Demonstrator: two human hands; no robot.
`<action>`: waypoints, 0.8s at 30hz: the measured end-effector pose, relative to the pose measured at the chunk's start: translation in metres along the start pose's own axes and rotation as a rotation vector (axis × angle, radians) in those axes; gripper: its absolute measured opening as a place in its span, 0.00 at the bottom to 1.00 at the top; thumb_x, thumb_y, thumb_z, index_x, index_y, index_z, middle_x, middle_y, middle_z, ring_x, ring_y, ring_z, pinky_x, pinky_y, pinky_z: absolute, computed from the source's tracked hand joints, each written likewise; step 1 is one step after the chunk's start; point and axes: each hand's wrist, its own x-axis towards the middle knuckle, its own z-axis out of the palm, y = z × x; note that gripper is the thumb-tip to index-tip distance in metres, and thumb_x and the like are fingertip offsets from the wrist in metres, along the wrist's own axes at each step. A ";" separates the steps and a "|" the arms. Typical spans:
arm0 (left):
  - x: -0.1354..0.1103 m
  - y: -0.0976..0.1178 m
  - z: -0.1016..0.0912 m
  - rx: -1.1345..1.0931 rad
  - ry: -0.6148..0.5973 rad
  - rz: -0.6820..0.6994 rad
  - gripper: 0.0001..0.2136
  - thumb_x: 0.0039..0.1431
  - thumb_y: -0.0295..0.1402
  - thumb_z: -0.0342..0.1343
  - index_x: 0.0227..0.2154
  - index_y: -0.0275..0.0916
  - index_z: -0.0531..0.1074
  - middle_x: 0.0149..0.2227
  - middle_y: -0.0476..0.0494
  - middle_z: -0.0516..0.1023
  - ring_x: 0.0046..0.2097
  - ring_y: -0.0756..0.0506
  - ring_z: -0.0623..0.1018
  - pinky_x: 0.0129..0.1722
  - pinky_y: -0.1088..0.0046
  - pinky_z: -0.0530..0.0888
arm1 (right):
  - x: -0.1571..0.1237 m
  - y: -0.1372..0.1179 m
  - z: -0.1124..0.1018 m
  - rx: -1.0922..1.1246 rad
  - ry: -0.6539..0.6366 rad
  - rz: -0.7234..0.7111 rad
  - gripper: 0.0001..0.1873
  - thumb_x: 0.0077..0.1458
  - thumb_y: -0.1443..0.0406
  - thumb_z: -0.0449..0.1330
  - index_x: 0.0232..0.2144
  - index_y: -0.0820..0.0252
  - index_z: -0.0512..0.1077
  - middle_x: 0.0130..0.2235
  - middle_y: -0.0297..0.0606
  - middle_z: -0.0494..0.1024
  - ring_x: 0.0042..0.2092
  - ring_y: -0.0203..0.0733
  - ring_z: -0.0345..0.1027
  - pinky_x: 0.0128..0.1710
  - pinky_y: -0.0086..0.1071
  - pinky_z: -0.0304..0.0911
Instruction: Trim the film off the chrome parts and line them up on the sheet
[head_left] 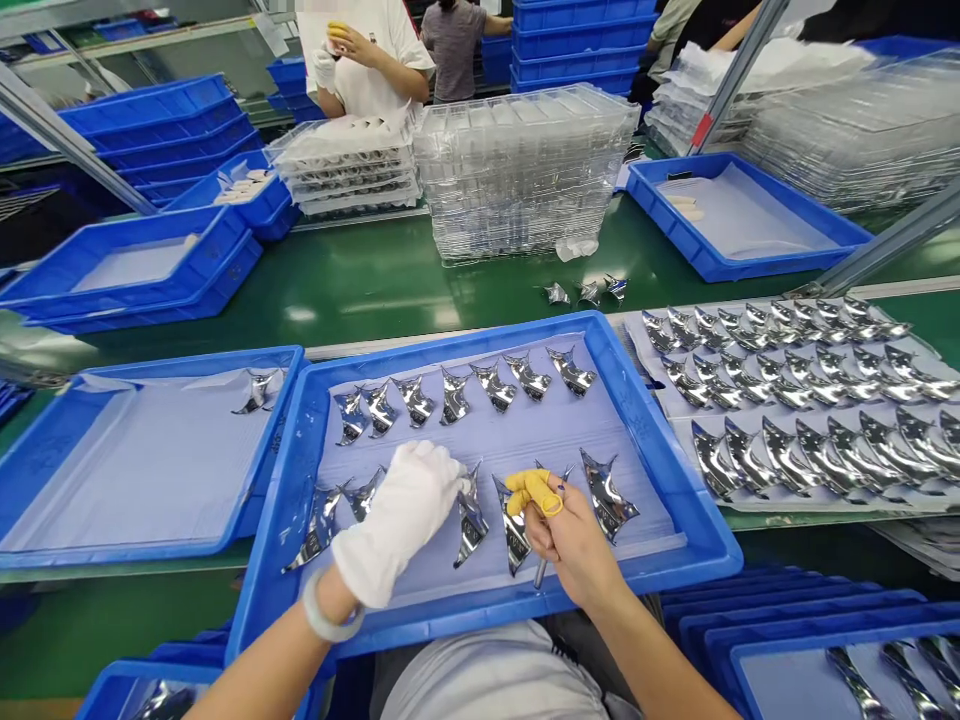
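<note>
My left hand (405, 510), in a white glove, has its fingers curled down over the front row in a blue tray (652, 400). Its fingertips lie beside a shiny chrome part (470, 520); what is under them is hidden. My right hand (562, 530) wears yellow finger cots and is closed around a slim metal rod (540, 572), whose end pokes out below the fingers. Just left of that hand lies a pointed chrome part (513, 530); another chrome part (606, 495) lies to its right. A back row of chrome parts (454, 396) lies on the liner.
To the left, a blue tray (37, 540) holds one chrome part (259, 390). Rows of chrome parts (795, 450) cover white sheets at right. Behind stand stacked clear plastic trays (525, 180) and several small chrome pieces (589, 291). A co-worker (367, 50) stands across the bench.
</note>
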 end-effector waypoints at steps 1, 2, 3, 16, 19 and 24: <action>-0.002 -0.002 -0.008 -0.046 0.033 -0.008 0.08 0.66 0.31 0.57 0.34 0.38 0.81 0.32 0.39 0.81 0.38 0.36 0.79 0.46 0.51 0.74 | 0.000 0.001 0.000 -0.004 -0.007 -0.004 0.23 0.52 0.46 0.68 0.28 0.60 0.72 0.15 0.20 0.59 0.17 0.26 0.39 0.16 0.24 0.36; -0.005 -0.002 -0.017 -0.086 0.065 -0.016 0.09 0.68 0.33 0.56 0.37 0.39 0.81 0.34 0.39 0.83 0.39 0.37 0.80 0.47 0.51 0.75 | -0.001 0.002 0.002 -0.004 -0.024 -0.005 0.24 0.52 0.46 0.67 0.27 0.60 0.71 0.14 0.20 0.58 0.17 0.26 0.39 0.16 0.25 0.36; -0.009 0.000 -0.024 -0.149 0.101 -0.028 0.11 0.70 0.35 0.54 0.40 0.40 0.81 0.38 0.38 0.84 0.41 0.37 0.81 0.48 0.53 0.76 | -0.002 0.002 0.004 0.000 -0.051 -0.005 0.24 0.53 0.45 0.67 0.28 0.60 0.71 0.15 0.19 0.58 0.17 0.26 0.39 0.16 0.25 0.36; -0.044 0.031 -0.005 -1.245 0.451 -0.472 0.16 0.61 0.43 0.66 0.49 0.44 0.83 0.51 0.40 0.85 0.52 0.38 0.83 0.59 0.58 0.76 | -0.023 -0.008 0.026 -0.038 -0.198 -0.003 0.19 0.47 0.56 0.76 0.25 0.59 0.71 0.19 0.21 0.56 0.21 0.27 0.41 0.19 0.27 0.39; -0.049 0.032 -0.010 -1.210 0.448 -0.571 0.18 0.67 0.43 0.60 0.57 0.46 0.78 0.57 0.42 0.82 0.55 0.40 0.82 0.61 0.60 0.74 | -0.025 -0.009 0.026 -0.110 -0.129 -0.119 0.16 0.51 0.58 0.72 0.25 0.59 0.71 0.21 0.23 0.56 0.23 0.29 0.42 0.20 0.27 0.42; -0.053 0.037 -0.003 -1.081 0.444 -0.524 0.30 0.54 0.42 0.72 0.61 0.48 0.75 0.63 0.42 0.76 0.64 0.36 0.74 0.67 0.58 0.69 | -0.027 -0.007 0.025 -0.427 -0.108 -0.538 0.11 0.60 0.67 0.63 0.24 0.58 0.73 0.21 0.26 0.63 0.23 0.33 0.52 0.22 0.27 0.54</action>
